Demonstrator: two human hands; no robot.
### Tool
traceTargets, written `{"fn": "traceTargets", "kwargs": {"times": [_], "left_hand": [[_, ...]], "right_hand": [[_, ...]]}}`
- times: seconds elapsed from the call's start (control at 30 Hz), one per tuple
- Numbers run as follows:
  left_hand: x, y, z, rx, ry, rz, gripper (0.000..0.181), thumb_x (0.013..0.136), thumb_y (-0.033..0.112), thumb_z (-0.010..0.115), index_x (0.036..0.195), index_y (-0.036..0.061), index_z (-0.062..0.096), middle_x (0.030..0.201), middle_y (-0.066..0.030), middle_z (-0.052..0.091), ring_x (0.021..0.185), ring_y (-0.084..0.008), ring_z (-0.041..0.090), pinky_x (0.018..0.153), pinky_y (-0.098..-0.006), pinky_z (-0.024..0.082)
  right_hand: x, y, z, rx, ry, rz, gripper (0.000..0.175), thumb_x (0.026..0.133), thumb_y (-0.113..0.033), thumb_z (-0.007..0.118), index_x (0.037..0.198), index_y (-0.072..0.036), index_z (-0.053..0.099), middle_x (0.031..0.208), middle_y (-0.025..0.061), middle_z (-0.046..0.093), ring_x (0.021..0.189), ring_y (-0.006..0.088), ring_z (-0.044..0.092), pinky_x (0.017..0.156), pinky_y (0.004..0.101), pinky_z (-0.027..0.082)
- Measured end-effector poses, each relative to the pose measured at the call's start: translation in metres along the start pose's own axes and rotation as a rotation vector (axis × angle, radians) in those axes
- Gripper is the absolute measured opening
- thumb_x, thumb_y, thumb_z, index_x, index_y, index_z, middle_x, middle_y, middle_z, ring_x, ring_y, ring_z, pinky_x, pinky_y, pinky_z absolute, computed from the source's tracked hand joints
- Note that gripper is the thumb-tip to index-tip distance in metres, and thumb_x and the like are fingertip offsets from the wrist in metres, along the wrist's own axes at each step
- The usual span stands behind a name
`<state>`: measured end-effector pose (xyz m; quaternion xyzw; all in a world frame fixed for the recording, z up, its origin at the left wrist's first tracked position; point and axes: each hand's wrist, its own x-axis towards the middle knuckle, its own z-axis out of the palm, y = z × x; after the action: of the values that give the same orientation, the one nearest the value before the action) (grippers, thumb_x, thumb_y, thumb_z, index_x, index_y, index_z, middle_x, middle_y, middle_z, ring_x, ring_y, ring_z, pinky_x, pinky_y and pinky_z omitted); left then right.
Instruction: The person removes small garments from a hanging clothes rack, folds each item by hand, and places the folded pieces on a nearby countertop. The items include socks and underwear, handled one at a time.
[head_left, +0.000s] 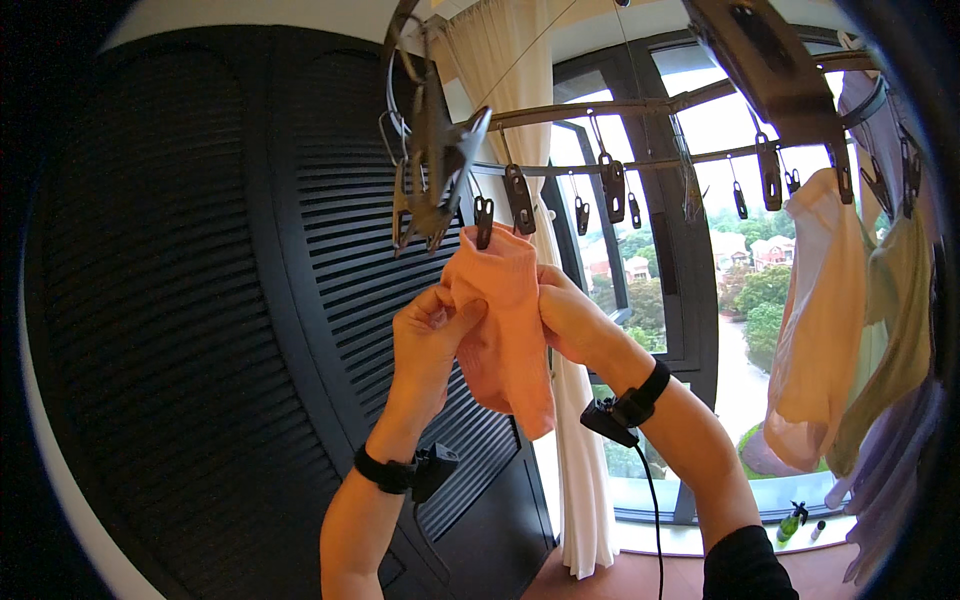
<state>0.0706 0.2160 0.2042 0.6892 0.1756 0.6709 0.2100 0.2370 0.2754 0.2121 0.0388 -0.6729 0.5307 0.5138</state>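
A pink sock (502, 330) hangs by its cuff from dark clips on a hanging drying rack (585, 112). One clothes clip (484, 223) grips the near edge of the cuff, and another clip (519, 200) is at its far edge. My left hand (431, 337) pinches the sock's left side between thumb and fingers. On the opposite side, my right hand (574, 315) holds the fabric just below the cuff; some of its fingertips are hidden behind the sock. Both wrists wear black straps with small devices.
Several empty clips dangle around the rack. Pale garments (817, 330) hang at the right. Black louvred doors (360, 247) stand at the left, beside a cream curtain (585, 465) and dark-framed windows. A green spray bottle (790, 523) stands on the sill.
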Motion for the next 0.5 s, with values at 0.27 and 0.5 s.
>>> {"fn": "traceTargets", "kwargs": {"times": [0.27,0.5], "left_hand": [[-0.006,0.008,-0.011,0.101,0.089,-0.051,0.009,0.088,0.007,0.073,0.084,0.0044,0.066,0.085,-0.0025,0.069,0.076,-0.0066,0.063,0.071,-0.0206,0.049],[-0.02,0.016,-0.009,0.117,0.019,0.032,0.011,0.088,0.012,0.075,0.085,0.0057,0.066,0.082,-0.0008,0.068,0.074,-0.0063,0.061,0.071,-0.0233,0.048]], "right_hand": [[0.041,-0.023,-0.007,-0.517,0.43,-0.22,0.031,0.092,-0.032,0.07,0.081,-0.003,0.071,0.068,-0.0026,0.061,0.061,0.0036,0.054,0.054,0.0216,0.037],[0.041,-0.035,-0.003,-0.605,0.375,-0.293,0.032,0.093,-0.03,0.069,0.079,-0.002,0.071,0.066,-0.0027,0.062,0.055,0.0024,0.053,0.051,0.0197,0.038]]}}
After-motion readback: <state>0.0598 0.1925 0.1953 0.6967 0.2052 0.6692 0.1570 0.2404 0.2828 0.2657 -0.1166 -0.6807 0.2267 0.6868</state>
